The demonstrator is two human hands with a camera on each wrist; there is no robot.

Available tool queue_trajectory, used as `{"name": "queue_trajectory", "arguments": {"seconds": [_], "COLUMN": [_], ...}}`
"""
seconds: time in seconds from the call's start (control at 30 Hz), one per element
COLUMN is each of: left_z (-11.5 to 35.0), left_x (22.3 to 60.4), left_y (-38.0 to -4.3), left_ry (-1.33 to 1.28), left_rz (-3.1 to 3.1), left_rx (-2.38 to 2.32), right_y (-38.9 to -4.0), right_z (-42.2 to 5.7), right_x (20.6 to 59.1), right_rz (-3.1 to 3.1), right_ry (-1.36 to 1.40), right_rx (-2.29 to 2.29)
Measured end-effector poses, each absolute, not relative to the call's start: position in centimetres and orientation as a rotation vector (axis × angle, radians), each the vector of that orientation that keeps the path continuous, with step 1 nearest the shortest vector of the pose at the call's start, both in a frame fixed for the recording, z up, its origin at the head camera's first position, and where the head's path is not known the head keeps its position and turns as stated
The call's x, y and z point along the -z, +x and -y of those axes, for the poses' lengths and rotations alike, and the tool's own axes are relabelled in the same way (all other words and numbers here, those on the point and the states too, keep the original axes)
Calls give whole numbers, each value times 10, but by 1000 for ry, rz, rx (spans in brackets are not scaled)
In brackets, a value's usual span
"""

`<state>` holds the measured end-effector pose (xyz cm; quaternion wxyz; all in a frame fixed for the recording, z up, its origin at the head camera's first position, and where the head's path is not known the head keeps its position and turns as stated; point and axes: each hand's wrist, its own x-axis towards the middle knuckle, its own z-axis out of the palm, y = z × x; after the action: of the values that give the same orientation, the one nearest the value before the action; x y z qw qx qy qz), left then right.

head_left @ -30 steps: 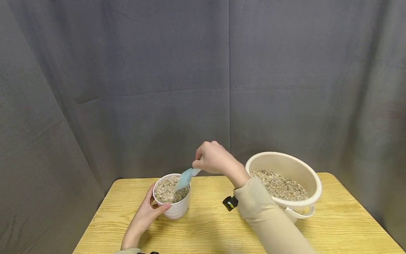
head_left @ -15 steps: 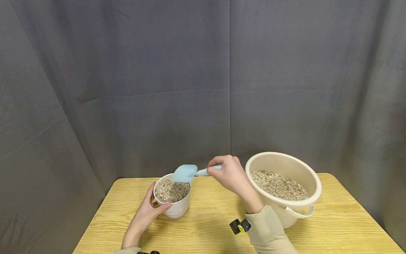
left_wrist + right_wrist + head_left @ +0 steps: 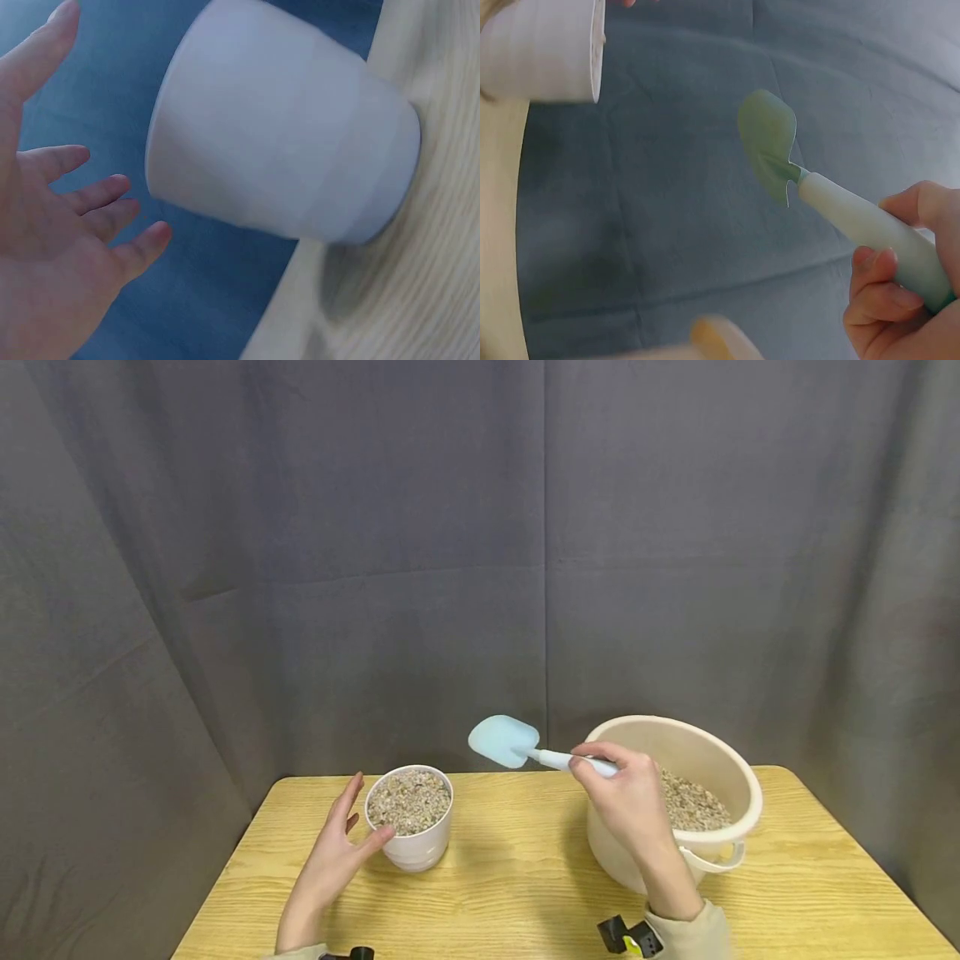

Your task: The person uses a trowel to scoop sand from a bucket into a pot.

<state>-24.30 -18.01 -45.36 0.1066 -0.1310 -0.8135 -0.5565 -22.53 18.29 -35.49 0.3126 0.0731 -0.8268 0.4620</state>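
A white flower pot (image 3: pixel 420 847) stands upright on the table, filled close to its rim with small tan gravel (image 3: pixel 408 803). My left hand (image 3: pixel 333 852) is beside the pot with thumb and fingers spread; in the left wrist view a gap shows between the fingers and the pot wall (image 3: pixel 277 127). Between thumb and fingers, my right hand (image 3: pixel 626 793) grips the pale handle of a light blue garden trowel (image 3: pixel 504 741). Its blade is raised in the air, pointing left, between the pot and a bucket, and the right wrist view shows the blade (image 3: pixel 769 139) bare.
A large cream bucket (image 3: pixel 611 852) holding more gravel (image 3: pixel 693 802) stands at the right, partly behind my right hand; its handle hangs at the front. The wooden table (image 3: pixel 495 902) ends at a grey curtain (image 3: pixel 405 568) behind.
The trowel has risen out of the pot and moved right with my right hand, toward the bucket. My left hand has let go of the pot and drawn slightly away.
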Motion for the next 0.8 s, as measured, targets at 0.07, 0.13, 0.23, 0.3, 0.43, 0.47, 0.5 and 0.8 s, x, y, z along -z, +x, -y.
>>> {"name": "queue_trajectory", "arguments": {"seconds": [0.07, 0.13, 0.23, 0.3, 0.43, 0.47, 0.5, 0.8], "left_z": [176, 171, 163, 157, 141, 136, 131, 81], "left_x": [449, 443, 436, 433, 427, 426, 425, 410], "left_y": [-241, -237, -236, -236, -240, -241, -242, -246], "left_ry": [-395, -391, -408, -419, -444, -453, -462, -657], "left_rz": [2393, 2406, 2415, 2423, 2434, 2439, 2443, 2534], "left_rx": [1610, 1594, 1559, 1538, 1496, 1492, 1490, 1466], "right_y": [-223, -220, -215, -211, -204, -202, -201, -204], "right_z": [-194, -205, -224, -237, -265, -272, -278, -328], "right_x": [353, 351, 348, 346, 343, 342, 342, 338], "right_rz": [2168, 2165, 2173, 2186, 2225, 2235, 2242, 2344], "right_ry": [184, 170, 150, 120, 64, 53, 44, 64], "right_rx": [-1195, -1170, -1132, -1094, -1022, -999, -974, -767]}}
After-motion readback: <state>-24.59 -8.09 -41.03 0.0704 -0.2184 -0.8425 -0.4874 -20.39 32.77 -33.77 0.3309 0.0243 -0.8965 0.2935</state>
